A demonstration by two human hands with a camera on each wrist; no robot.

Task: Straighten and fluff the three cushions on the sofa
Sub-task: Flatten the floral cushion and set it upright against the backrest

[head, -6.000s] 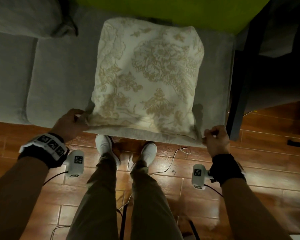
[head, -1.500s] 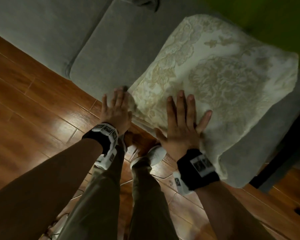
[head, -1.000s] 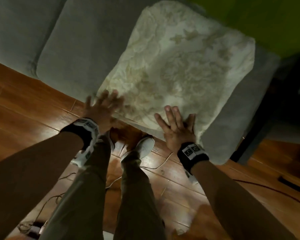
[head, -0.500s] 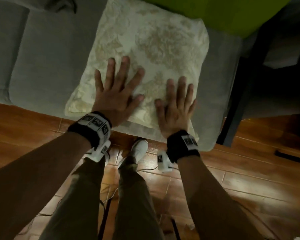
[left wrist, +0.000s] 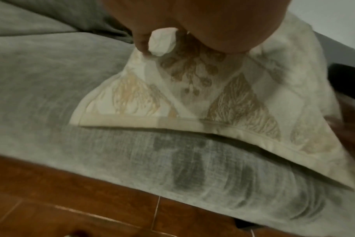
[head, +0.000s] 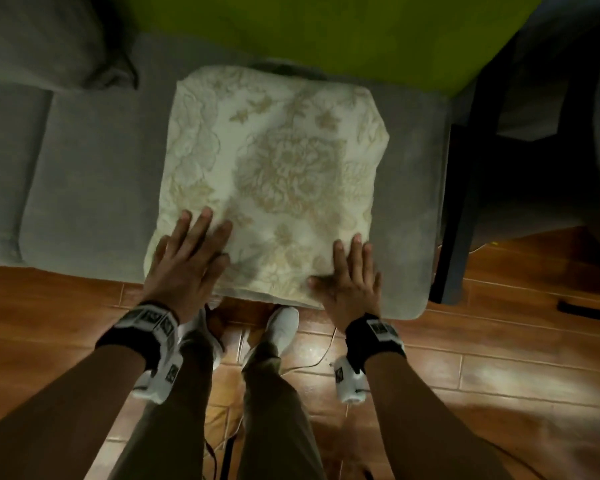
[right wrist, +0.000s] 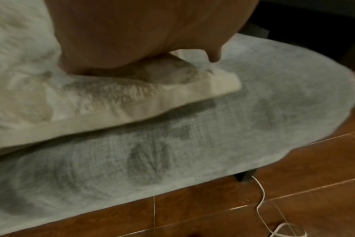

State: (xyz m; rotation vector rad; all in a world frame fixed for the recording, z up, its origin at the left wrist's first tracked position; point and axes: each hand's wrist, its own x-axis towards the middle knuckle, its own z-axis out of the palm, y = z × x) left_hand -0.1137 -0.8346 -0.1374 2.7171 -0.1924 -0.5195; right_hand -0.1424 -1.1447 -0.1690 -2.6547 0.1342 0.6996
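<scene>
Both hands lie flat with fingers straight, so neither grip has hold of anything: the left hand (head: 187,261) presses the near left corner of the cushion (head: 274,174) and the right hand (head: 352,278) presses its near right corner. The cream flowered cushion lies flat on the grey sofa (head: 94,188) seat, its near edge along the seat's front edge above the wooden floor (head: 499,358).

Bare grey fabric sofa seat (head: 94,188) lies open left of the cream floral-patterned square cushion (head: 278,161), and a narrower strip shows on its right. A grey back cushion (head: 49,39) blocks the far left corner. A dark upright furniture frame (head: 454,216) stands just beside the seat's right edge. The brown wooden plank floor (head: 42,317) in front is open, crossed by a thin white cable (right wrist: 260,198).
</scene>
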